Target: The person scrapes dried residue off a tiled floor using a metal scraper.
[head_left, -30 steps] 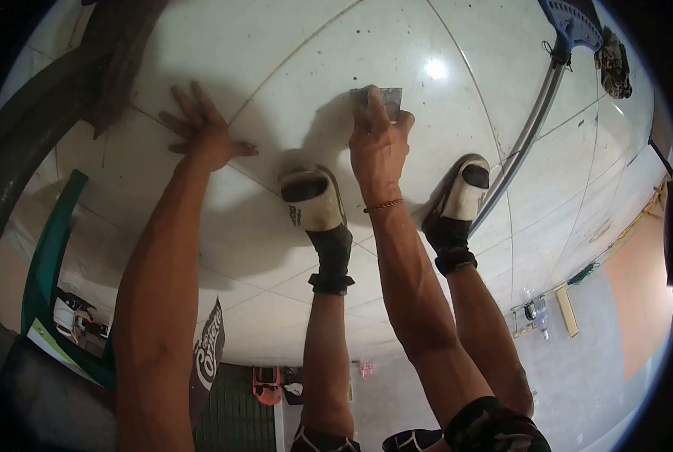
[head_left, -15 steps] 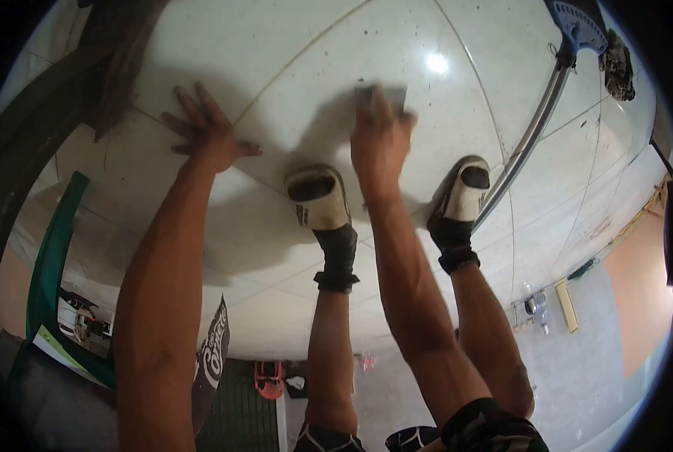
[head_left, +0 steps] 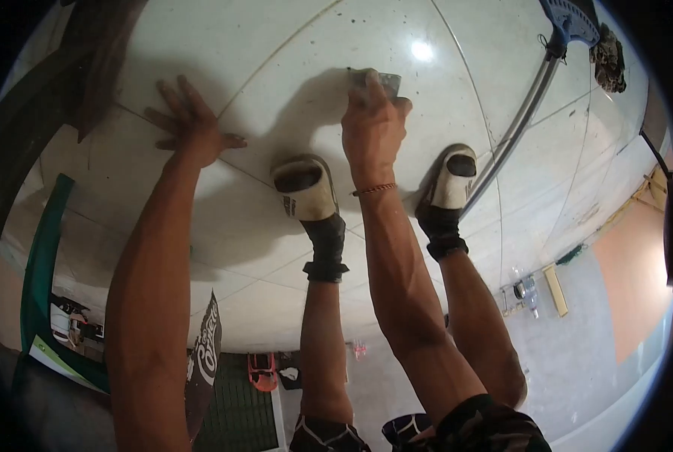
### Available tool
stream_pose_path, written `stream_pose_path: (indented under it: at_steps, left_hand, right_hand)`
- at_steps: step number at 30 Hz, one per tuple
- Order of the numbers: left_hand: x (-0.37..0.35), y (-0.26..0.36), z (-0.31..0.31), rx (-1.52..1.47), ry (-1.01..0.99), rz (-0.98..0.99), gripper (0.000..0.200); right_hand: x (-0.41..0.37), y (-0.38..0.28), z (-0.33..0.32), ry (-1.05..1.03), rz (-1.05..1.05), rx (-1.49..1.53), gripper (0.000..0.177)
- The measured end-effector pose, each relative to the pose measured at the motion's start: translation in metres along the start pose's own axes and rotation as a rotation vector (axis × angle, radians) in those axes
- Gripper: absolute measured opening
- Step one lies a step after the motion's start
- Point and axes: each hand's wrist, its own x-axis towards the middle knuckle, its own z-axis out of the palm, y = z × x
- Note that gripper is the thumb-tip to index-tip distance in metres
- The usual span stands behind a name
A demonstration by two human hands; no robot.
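My left hand [head_left: 195,135] lies on the pale tiled floor [head_left: 276,98] with its fingers spread and nothing in it. Near the top centre, my right hand [head_left: 375,124] holds a flat grey scraper-like tool [head_left: 388,83] against the tiles, one finger stretched along it. A red-brown cord circles the right wrist. Small dark specks dot the floor around the tool.
My feet in pale slides [head_left: 311,192] [head_left: 455,179] stand behind the hands. To the right lies a long metal pole [head_left: 513,137] with a blue head [head_left: 573,21], beside a dark ragged clump [head_left: 608,60]. A green curved piece [head_left: 41,260] is at the left.
The whole view has shifted a little, so floor, feet and arms sit further left and up. My right hand still holds the tool, now seen more sharply.
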Motion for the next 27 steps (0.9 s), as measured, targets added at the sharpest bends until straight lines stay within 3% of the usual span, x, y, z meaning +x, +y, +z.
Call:
stream_pose_path:
  at_steps: [4, 12, 22, 24, 27]
  left_hand:
    - [0.002, -0.001, 0.000, -0.003, -0.010, -0.005, 0.134]
    - [0.002, -0.002, 0.002, -0.015, 0.005, -0.014, 0.134]
    - [0.003, -0.001, -0.002, -0.026, -0.028, -0.030, 0.132]
    - [0.001, -0.001, 0.001, -0.053, 0.002, -0.013, 0.132]
    - [0.003, -0.001, 0.000, -0.005, -0.019, -0.025, 0.133]
  right_hand:
    - [0.008, -0.009, 0.003, 0.010, -0.068, -0.026, 0.036]
    - [0.007, -0.028, -0.005, -0.036, 0.076, 0.018, 0.037]
    - [0.010, -0.013, 0.004, -0.013, 0.042, 0.001, 0.035]
    - [0.036, -0.025, 0.002, 0.092, -0.094, -0.019, 0.035]
    - [0.040, -0.023, -0.003, 0.071, -0.123, 0.004, 0.034]
